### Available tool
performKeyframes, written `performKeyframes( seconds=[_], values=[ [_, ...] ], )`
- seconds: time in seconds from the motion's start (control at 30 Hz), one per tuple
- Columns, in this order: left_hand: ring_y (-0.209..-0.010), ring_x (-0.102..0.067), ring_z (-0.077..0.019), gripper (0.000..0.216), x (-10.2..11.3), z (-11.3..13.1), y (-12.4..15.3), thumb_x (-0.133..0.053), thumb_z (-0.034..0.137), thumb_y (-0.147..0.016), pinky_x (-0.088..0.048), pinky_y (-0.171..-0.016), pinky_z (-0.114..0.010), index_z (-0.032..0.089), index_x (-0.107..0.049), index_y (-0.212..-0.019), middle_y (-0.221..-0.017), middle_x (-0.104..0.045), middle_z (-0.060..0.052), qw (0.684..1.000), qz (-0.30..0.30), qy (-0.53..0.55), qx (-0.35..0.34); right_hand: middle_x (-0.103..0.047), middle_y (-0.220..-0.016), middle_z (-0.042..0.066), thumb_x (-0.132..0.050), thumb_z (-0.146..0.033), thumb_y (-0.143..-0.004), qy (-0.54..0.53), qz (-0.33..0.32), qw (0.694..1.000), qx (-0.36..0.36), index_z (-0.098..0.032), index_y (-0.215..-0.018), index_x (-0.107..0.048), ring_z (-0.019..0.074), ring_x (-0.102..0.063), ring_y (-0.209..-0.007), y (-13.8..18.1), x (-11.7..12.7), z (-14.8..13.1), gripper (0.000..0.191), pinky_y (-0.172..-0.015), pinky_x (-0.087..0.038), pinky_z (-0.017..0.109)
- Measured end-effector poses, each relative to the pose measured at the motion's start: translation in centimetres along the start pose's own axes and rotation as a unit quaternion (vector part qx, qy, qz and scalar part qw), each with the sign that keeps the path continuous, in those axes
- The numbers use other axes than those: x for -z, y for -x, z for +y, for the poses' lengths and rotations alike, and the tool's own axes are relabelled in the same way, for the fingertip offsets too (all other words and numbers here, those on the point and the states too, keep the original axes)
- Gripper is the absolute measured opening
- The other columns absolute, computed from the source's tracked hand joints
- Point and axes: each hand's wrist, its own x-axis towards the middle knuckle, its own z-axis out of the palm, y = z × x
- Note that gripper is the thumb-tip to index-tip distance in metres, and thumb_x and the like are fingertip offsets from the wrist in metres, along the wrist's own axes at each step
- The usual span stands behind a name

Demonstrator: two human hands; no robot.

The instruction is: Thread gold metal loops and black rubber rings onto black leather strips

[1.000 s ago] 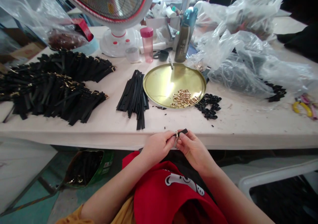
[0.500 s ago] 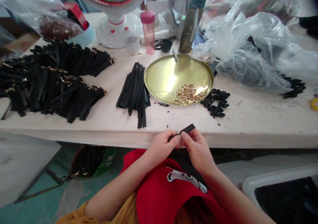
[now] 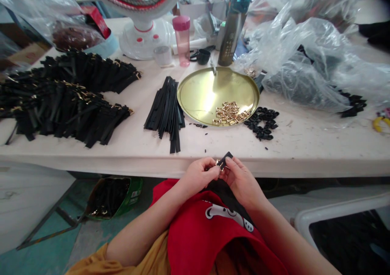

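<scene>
My left hand [image 3: 199, 174] and my right hand [image 3: 239, 177] meet just at the table's near edge, fingertips together on a short black strap [image 3: 226, 158] with a small gold buckle on it. The strap's free end sticks up to the right above my right thumb. Beyond my hands lies a round gold tray [image 3: 201, 94] with several gold buckles [image 3: 229, 112] heaped at its near right. A bundle of plain black straps [image 3: 166, 113] lies left of the tray, and a cluster of small black loops [image 3: 262, 123] lies right of it.
Large piles of finished black straps [image 3: 65, 100] fill the table's left. A fan base [image 3: 143, 43], pink cup [image 3: 182, 39] and dark bottle [image 3: 229, 39] stand at the back. Clear plastic bags [image 3: 307, 63] cover the right. A green bag [image 3: 111, 198] sits under the table.
The strap's free end sticking out past my right hand has grown shorter and tilted up. My hands stayed at the table edge; the view shifted slightly.
</scene>
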Motion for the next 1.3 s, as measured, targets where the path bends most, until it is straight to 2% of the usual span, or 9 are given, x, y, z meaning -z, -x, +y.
performKeyframes(
  seconds=[0.27,0.47,0.63,0.73,0.87,0.97,1.03,1.2,1.3],
  values=[
    [-0.065,-0.049,-0.0095,0.019,-0.3,0.6,1.0,-0.045,0.030,-0.078,-0.037,-0.061,-0.020,0.016,-0.057,-0.074,-0.070,-0.057,0.003,0.990,0.055,-0.092,-0.090,-0.064,-0.073,-0.003,-0.068,-0.033,-0.069,0.014,-0.012,1.000,-0.016,-0.022,-0.082,-0.059,0.0112,-0.057,-0.062,1.4,-1.3,-1.1,0.019,-0.061,-0.046,0.024],
    [-0.058,-0.044,-0.0078,0.025,-0.5,0.5,1.3,-0.045,0.038,-0.081,-0.035,-0.057,-0.019,0.015,-0.050,-0.071,-0.062,-0.050,0.004,0.993,0.040,-0.050,-0.103,-0.060,-0.067,-0.004,-0.063,-0.031,-0.075,0.063,-0.020,0.998,0.023,-0.020,-0.078,-0.059,0.0087,-0.053,-0.059,2.1,-1.1,-1.2,0.013,-0.058,-0.043,0.021],
    [-0.055,-0.043,-0.0074,0.027,-0.4,0.5,1.5,-0.045,0.039,-0.081,-0.034,-0.054,-0.019,0.015,-0.049,-0.070,-0.061,-0.051,0.004,0.992,0.033,-0.065,-0.100,-0.059,-0.064,-0.003,-0.065,-0.034,-0.072,-0.012,-0.063,0.998,-0.025,-0.019,-0.074,-0.059,0.0094,-0.053,-0.055,2.2,-1.2,-1.6,0.016,-0.056,-0.044,0.024],
    [-0.055,-0.044,-0.0076,0.026,-0.5,0.6,1.6,-0.045,0.040,-0.081,-0.034,-0.054,-0.020,0.015,-0.049,-0.071,-0.061,-0.052,0.003,0.993,0.030,-0.064,-0.093,-0.060,-0.065,-0.002,-0.067,-0.036,-0.069,-0.006,-0.062,0.997,-0.036,-0.019,-0.072,-0.060,0.0102,-0.054,-0.056,2.1,-1.2,-1.7,0.018,-0.057,-0.044,0.024],
    [-0.057,-0.046,-0.0088,0.025,-0.7,0.5,1.6,-0.044,0.037,-0.082,-0.036,-0.056,-0.021,0.015,-0.049,-0.069,-0.062,-0.054,0.002,0.992,0.050,-0.081,-0.089,-0.060,-0.065,-0.002,-0.062,-0.039,-0.073,0.098,-0.032,0.995,0.010,-0.020,-0.075,-0.059,0.0122,-0.054,-0.060,2.2,-0.7,-1.5,0.019,-0.059,-0.043,0.026],
    [-0.061,-0.048,-0.0103,0.024,-1.1,0.3,1.6,-0.043,0.035,-0.082,-0.036,-0.058,-0.022,0.016,-0.049,-0.069,-0.065,-0.055,0.001,0.984,0.090,-0.123,-0.088,-0.061,-0.069,-0.001,-0.065,-0.035,-0.071,0.264,0.027,0.957,0.115,-0.019,-0.074,-0.059,0.0138,-0.053,-0.065,2.3,-0.3,-1.5,0.017,-0.062,-0.042,0.026],
    [-0.064,-0.048,-0.0115,0.021,-1.3,0.2,1.5,-0.043,0.034,-0.082,-0.036,-0.059,-0.023,0.016,-0.050,-0.071,-0.067,-0.055,0.001,0.977,0.112,-0.161,-0.086,-0.061,-0.069,-0.001,-0.066,-0.033,-0.069,0.313,0.044,0.938,0.144,-0.019,-0.072,-0.059,0.0144,-0.053,-0.066,2.3,-0.1,-1.5,0.016,-0.062,-0.041,0.026],
    [-0.066,-0.049,-0.0131,0.021,-1.1,0.1,1.3,-0.043,0.036,-0.082,-0.036,-0.060,-0.024,0.017,-0.050,-0.074,-0.071,-0.056,0.000,0.975,0.087,-0.184,-0.087,-0.059,-0.068,-0.002,-0.064,-0.034,-0.070,0.163,-0.027,0.986,0.021,-0.018,-0.074,-0.056,0.0127,-0.054,-0.063,1.4,0.2,-1.6,0.018,-0.061,-0.043,0.025],
    [-0.066,-0.049,-0.0132,0.022,-0.7,0.1,1.1,-0.045,0.038,-0.081,-0.036,-0.060,-0.024,0.017,-0.049,-0.075,-0.070,-0.056,0.001,0.981,0.056,-0.165,-0.089,-0.058,-0.066,-0.003,-0.062,-0.032,-0.071,0.137,-0.059,0.989,-0.008,-0.018,-0.073,-0.055,0.0118,-0.053,-0.060,1.1,0.3,-1.9,0.015,-0.061,-0.043,0.025]
  ],
)
